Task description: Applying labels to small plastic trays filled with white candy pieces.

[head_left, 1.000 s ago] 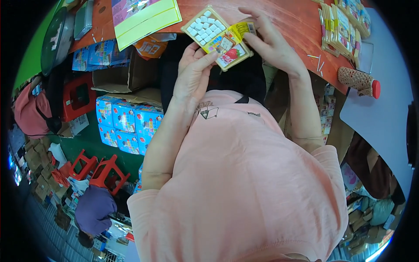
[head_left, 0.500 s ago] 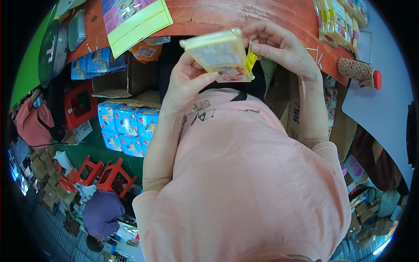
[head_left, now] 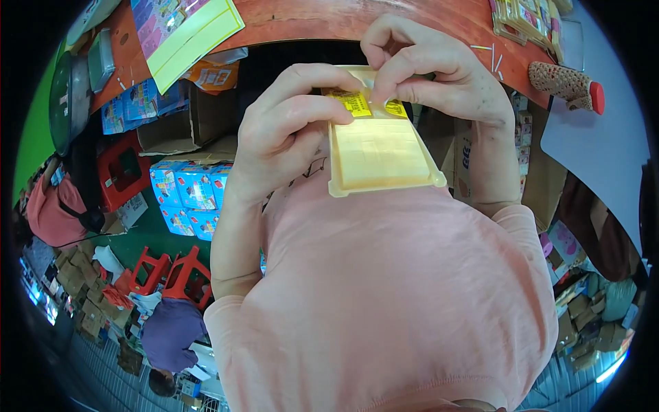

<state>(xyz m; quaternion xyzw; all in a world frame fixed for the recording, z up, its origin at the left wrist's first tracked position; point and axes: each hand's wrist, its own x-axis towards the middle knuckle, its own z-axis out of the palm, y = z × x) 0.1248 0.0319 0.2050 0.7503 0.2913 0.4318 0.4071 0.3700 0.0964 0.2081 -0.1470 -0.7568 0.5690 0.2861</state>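
A flat pale-yellow plastic case (head_left: 384,152) is held up in front of my chest, its plain back with a raised rectangular panel facing up. My left hand (head_left: 288,123) grips the case along its left side, fingers bent over the top. Under those fingertips lies a yellow label (head_left: 355,103) with dark print, near the case's far end. My right hand (head_left: 439,72) is closed in a pinch at the label's right part, thumb and forefinger touching it. The fingertips partly hide the label, and the underside of the case is out of sight.
On the red-brown table (head_left: 302,20) lie a printed sheet (head_left: 189,41), stacked flat packs (head_left: 528,24) and small white sticks (head_left: 493,58). A knit-covered bottle (head_left: 563,84) with a red cap sits at the right. Blue boxes (head_left: 195,189) and red stools (head_left: 187,275) stand left, near another person (head_left: 171,333).
The case has been turned over, from its picture side to its plain back, and brought closer to my chest. The label now lies against it, and my left fingers have moved onto the label.
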